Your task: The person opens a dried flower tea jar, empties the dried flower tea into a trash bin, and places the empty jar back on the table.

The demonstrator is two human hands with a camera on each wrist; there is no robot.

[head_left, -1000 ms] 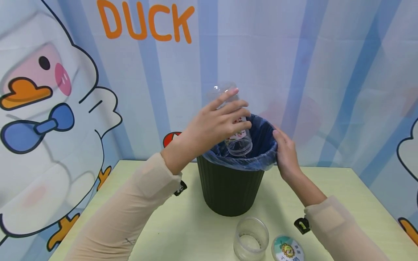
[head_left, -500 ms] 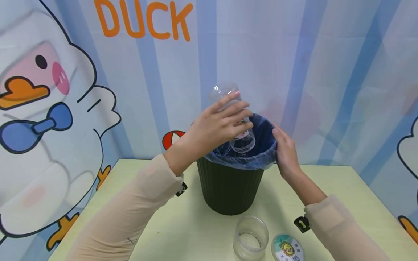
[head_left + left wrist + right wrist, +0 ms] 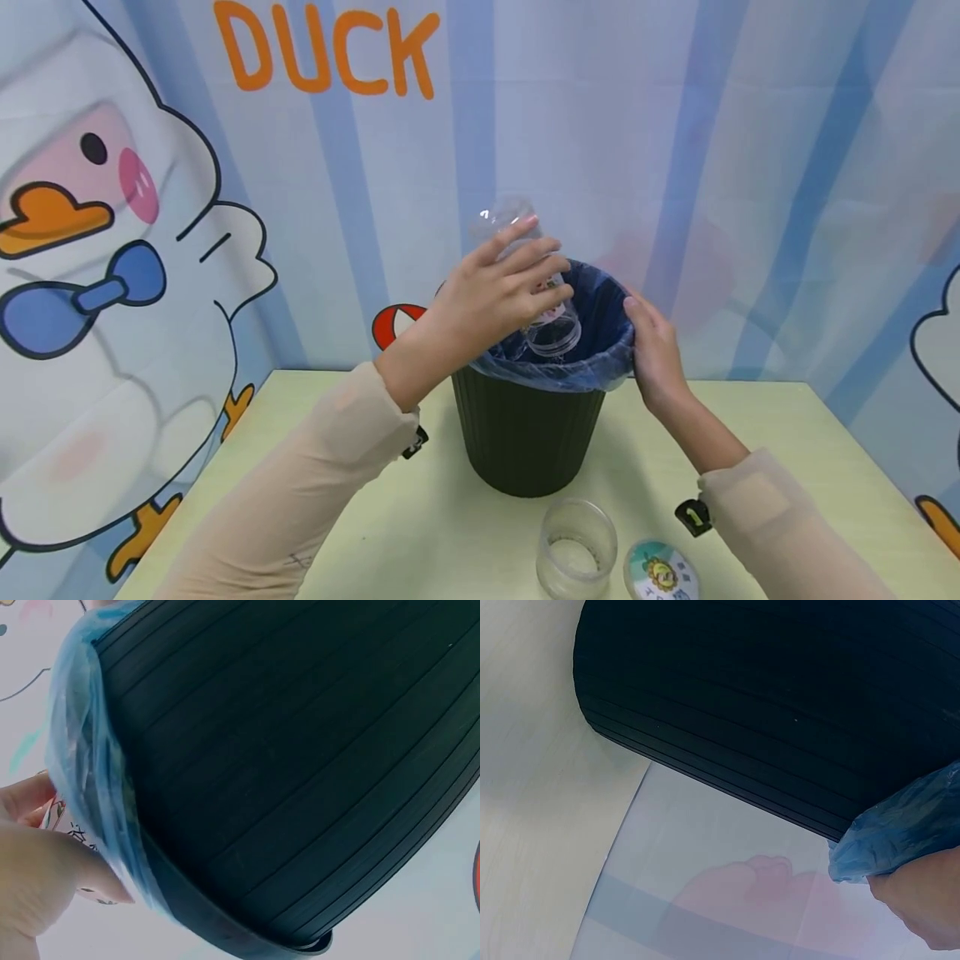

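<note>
- Left hand (image 3: 498,287) raised over the bin (image 3: 528,433), forearm slanting up from the near left, wrist bent so the palm faces down toward the bin's mouth
- Fingers (image 3: 540,250) and thumb curled round a clear plastic bottle (image 3: 536,287), grasping it at mid-body
- Bottle turned upside down and tilted, its open mouth low inside the bin's rim, its base pointing up and away above the bin
- From the left wrist view, only the heel of the left hand (image 3: 37,877) seen at the bin's rim, pressed close to the blue bag (image 3: 90,787), with a scrap of the bottle's label just beside it
- Right hand (image 3: 656,354) set against the far right side of the bin's rim, forearm reaching in from the near right, thumb on top and fingers down the outside
- Right hand pinching the folded-over edge of the blue bag (image 3: 600,367) against the rim; same grip seen from the right wrist view, hand (image 3: 922,907) closed on a bunch of bag (image 3: 896,832)
- Bin dark, ribbed, standing upright on a pale green table (image 3: 405,533)
- Small clear cup (image 3: 576,550) upright on the table, near side of the bin
- Round lid (image 3: 660,571) with a printed picture lying flat just right of the cup, nearer than the bin
</note>
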